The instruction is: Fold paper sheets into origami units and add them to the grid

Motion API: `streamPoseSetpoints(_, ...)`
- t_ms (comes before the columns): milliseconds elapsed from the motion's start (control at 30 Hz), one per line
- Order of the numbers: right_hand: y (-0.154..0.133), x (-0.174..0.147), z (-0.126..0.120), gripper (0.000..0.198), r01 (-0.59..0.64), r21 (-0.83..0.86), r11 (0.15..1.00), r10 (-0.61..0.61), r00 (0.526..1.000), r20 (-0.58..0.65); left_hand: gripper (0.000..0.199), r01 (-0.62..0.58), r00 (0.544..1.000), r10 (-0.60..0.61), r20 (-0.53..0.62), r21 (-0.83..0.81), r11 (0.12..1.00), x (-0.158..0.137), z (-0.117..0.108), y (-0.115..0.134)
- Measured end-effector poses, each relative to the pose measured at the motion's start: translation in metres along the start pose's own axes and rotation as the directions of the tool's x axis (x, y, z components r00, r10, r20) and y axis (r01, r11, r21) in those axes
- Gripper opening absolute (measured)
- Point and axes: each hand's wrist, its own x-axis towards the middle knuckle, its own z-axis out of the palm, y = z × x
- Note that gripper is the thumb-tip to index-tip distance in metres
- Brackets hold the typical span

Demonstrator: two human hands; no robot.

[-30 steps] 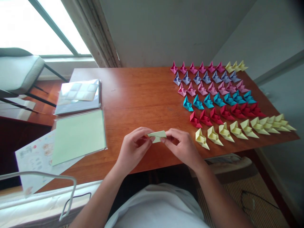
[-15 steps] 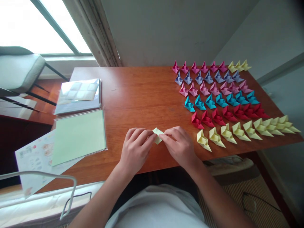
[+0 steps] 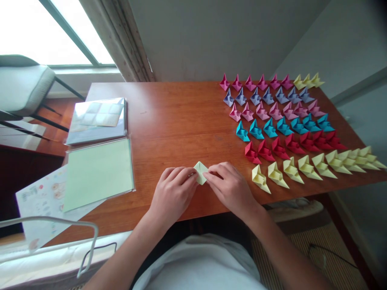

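A small folded piece of pale yellow-green paper [image 3: 200,171] is held between my two hands near the front edge of the table. It shows as a diamond with a crease at its top corner. My left hand [image 3: 175,189] pinches its left corner, with the thumb and index finger together. On the opposite corner, my right hand [image 3: 228,185] grips with thumb and fingertips. Closest to my right hand is a pale yellow paper boat [image 3: 260,179], the first in the front row of folded boats.
Rows of folded paper boats cover the table's right side, including red [image 3: 266,151], blue [image 3: 270,128] and purple [image 3: 255,97] ones. At left lie a pack of light green paper [image 3: 99,173], another wrapped pack [image 3: 117,131] and a printed sheet [image 3: 36,205]. A white metal rail [image 3: 60,220] crosses the lower left.
Both hands still pinch the paper, and more of its diamond face shows between my fingers. The camera view has shifted slightly.
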Motion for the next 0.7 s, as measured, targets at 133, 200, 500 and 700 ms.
streamPoseSetpoints(133, 0.002, 0.000, 0.001, 0.017, -0.060, 0.096, 0.994, 0.062, 0.998, -0.012, 0.013, 0.037, 0.999, -0.035, 0.033, -0.053, 0.998, 0.002, -0.002, -0.005)
streamPoseSetpoints(200, 0.002, 0.002, 0.002, 0.016, -0.099, 0.145, 0.984, 0.103, 0.994, -0.021, 0.015, 0.078, 0.996, -0.072, 0.059, -0.097, 0.992, 0.003, -0.003, -0.008)
streamPoseSetpoints(500, 0.001, 0.016, 0.004, 0.012, -0.268, 0.225, 0.937, 0.271, 0.962, 0.020, 0.021, 0.204, 0.977, -0.189, 0.099, -0.162, 0.965, 0.014, 0.000, -0.012)
streamPoseSetpoints(700, 0.002, 0.022, 0.007, 0.007, -0.345, 0.181, 0.921, 0.346, 0.938, 0.027, 0.016, 0.267, 0.962, -0.255, 0.101, -0.122, 0.956, 0.019, -0.001, -0.010)
